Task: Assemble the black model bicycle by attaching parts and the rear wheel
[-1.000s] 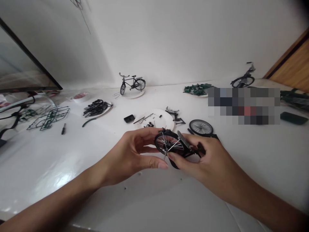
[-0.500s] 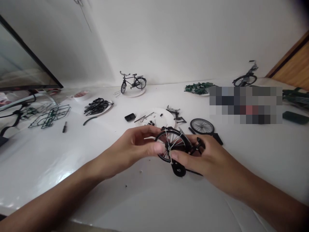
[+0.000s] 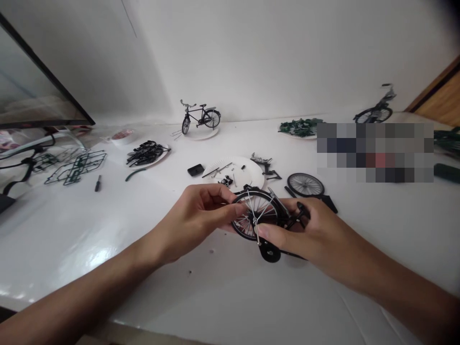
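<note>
Both hands hold a partly built black model bicycle (image 3: 270, 251) above the white table, close to its front edge. My left hand (image 3: 206, 211) is closed on the rim of its spoked wheel (image 3: 247, 225), thumb on the near side and fingers behind. My right hand (image 3: 300, 227) grips the frame, its thumb pressed near the wheel hub beside a thin silver rod. The right fingers are mostly hidden behind the frame. Just beyond the hands, a white paper plate (image 3: 257, 175) carries small loose parts. A loose spoked wheel (image 3: 305, 184) lies to its right.
A finished model bicycle (image 3: 201, 116) stands on a plate by the wall; another model bicycle (image 3: 375, 112) is at far right. Plates of black parts (image 3: 148, 153) and green parts (image 3: 302, 127), green sprues (image 3: 81, 165), a screwdriver (image 3: 98, 183) and a monitor (image 3: 39, 86) stand around. One area is pixelated.
My left thumb has moved up from near the hub toward the wheel's upper left rim. My right hand keeps its hold on the frame. The view has shifted slightly.
</note>
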The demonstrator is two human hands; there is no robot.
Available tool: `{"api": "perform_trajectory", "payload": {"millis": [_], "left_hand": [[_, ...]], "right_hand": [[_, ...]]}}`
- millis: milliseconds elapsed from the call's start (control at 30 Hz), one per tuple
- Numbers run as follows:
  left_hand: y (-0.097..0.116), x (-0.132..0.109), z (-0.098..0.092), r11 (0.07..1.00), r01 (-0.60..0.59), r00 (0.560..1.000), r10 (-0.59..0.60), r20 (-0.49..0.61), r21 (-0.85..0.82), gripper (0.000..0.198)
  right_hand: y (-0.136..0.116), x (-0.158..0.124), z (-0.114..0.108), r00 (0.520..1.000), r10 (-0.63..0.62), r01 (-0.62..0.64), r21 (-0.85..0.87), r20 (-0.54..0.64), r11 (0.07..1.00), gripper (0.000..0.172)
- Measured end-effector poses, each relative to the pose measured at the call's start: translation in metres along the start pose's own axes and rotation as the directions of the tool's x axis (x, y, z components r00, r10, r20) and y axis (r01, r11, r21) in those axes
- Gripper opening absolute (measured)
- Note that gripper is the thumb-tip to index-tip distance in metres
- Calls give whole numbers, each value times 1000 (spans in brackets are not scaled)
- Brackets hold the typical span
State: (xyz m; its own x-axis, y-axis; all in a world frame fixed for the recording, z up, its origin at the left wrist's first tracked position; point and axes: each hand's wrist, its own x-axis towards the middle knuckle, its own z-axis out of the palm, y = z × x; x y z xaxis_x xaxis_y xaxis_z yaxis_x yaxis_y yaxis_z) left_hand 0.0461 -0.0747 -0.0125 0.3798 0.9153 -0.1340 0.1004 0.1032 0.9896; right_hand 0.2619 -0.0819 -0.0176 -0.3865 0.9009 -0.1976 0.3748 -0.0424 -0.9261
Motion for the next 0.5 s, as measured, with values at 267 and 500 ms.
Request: {"api": "perform_trajectory", "payload": {"millis": [267, 500], "left_hand": [[-1, -2, 4, 998, -16, 1000, 16, -12, -53, 22], [-2, -1, 5, 998, -43, 999, 42, -20, -54, 21]], "right_hand": [[-7, -2, -1, 999, 34, -33, -20, 32, 999, 17], [-7, -2, 1, 1000, -5, 5, -11, 18, 1000, 17]]}}
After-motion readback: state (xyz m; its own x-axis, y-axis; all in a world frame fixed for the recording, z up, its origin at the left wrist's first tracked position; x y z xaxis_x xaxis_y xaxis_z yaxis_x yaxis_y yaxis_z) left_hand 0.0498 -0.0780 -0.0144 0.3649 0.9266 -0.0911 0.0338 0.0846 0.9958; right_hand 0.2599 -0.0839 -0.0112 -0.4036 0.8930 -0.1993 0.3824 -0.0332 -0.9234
